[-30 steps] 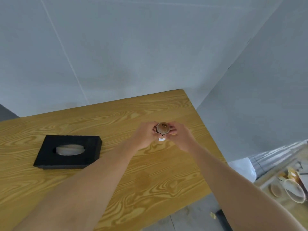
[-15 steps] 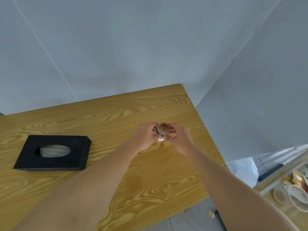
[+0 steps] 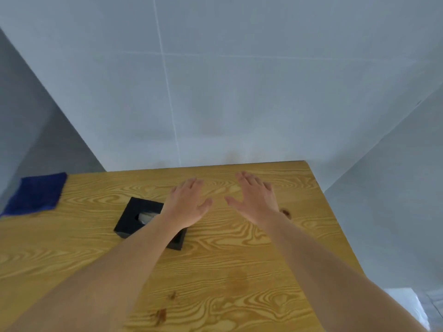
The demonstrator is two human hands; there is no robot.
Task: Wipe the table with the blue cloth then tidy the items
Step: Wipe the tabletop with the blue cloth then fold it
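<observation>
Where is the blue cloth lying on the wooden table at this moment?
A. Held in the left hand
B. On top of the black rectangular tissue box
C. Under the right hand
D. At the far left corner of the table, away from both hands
D: the blue cloth lies flat at the far left corner of the wooden table, while the left hand and the right hand are open and empty.

Wood-grain table (image 3: 239, 259) vs pale grey panel walls (image 3: 239, 92), seams visible, soft light.
</observation>
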